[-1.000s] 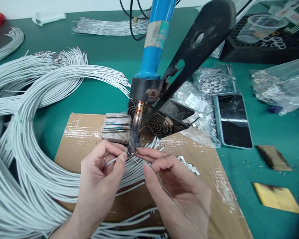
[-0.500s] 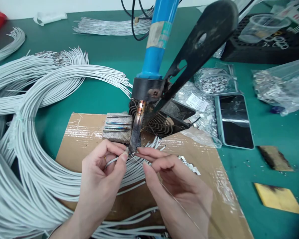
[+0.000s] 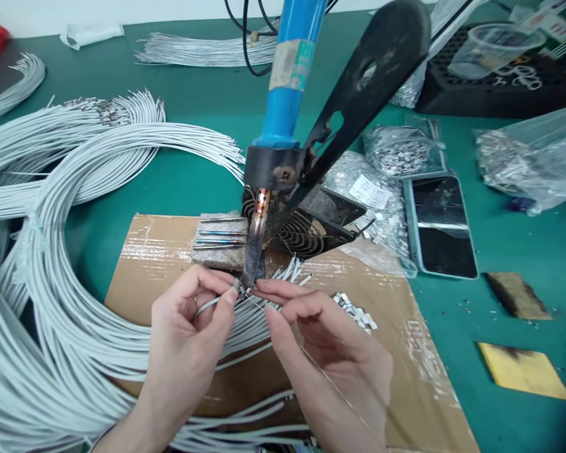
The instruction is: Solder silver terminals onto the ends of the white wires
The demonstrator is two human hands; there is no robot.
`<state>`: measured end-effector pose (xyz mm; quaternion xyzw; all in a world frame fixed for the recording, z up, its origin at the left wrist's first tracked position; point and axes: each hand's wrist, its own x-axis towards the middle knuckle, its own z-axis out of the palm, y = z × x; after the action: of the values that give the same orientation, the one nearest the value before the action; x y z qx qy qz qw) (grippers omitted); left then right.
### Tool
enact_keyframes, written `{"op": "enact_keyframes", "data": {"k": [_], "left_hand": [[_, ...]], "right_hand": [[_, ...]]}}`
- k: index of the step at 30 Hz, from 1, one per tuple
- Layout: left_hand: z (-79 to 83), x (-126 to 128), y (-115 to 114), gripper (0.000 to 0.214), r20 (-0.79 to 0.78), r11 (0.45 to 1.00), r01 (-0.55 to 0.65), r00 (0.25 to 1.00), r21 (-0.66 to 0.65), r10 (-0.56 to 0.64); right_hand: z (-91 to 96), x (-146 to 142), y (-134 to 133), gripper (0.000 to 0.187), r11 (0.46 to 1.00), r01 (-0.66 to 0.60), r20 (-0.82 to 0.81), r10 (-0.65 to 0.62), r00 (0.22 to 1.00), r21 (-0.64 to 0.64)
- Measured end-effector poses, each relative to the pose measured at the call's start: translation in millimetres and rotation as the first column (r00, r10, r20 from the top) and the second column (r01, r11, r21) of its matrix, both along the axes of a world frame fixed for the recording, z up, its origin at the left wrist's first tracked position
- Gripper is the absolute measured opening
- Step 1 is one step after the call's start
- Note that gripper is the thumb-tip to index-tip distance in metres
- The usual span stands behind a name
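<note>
My left hand [image 3: 188, 352] pinches the end of a white wire [image 3: 207, 306] between thumb and forefinger and holds its tip at the point of the soldering iron [image 3: 257, 236]. The iron has a blue handle [image 3: 285, 82] and hangs tip-down in a black stand [image 3: 358, 88]. My right hand [image 3: 330, 358] pinches a thin strand of solder wire [image 3: 325, 377] and brings its end to the same tip. Both hands hover over a taped cardboard sheet [image 3: 160, 264].
Large coils of white wires [image 3: 66, 207] cover the left of the green table. Behind the iron lie a grey block with metal tips [image 3: 219, 239] and a wire coil holder [image 3: 302, 229]. Bags of metal terminals [image 3: 400, 154], a phone [image 3: 441, 226] and two scorched sponges [image 3: 523, 368] sit to the right.
Nothing but a slight shift of the view; both hands stay at the iron's tip.
</note>
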<state>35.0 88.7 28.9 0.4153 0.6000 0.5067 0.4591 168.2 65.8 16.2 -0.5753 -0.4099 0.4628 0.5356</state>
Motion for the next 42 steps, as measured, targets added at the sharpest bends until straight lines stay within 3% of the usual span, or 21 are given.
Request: {"op": "enact_keyframes", "data": {"k": [13, 26, 42], "left_hand": [[-0.8, 0.9, -5.0, 0.017, 0.029, 1.0, 0.01, 1.0, 0.003, -0.01], [1.0, 2.6, -2.4, 0.014, 0.006, 1.0, -0.001, 1.0, 0.01, 0.001], [-2.3, 1.1, -6.5, 0.018, 0.013, 1.0, 0.018, 1.0, 0.019, -0.018]], "right_hand": [[-0.3, -2.4, -1.1, 0.019, 0.999, 0.025, -0.045, -0.024, 0.999, 0.021], [-0.8, 0.2, 1.0, 0.02, 0.998, 0.004, 0.049, -0.007, 0.999, 0.055], [-4.9, -1.5, 0.9, 0.02, 0.991, 0.007, 0.046, -0.013, 0.999, 0.132]]}}
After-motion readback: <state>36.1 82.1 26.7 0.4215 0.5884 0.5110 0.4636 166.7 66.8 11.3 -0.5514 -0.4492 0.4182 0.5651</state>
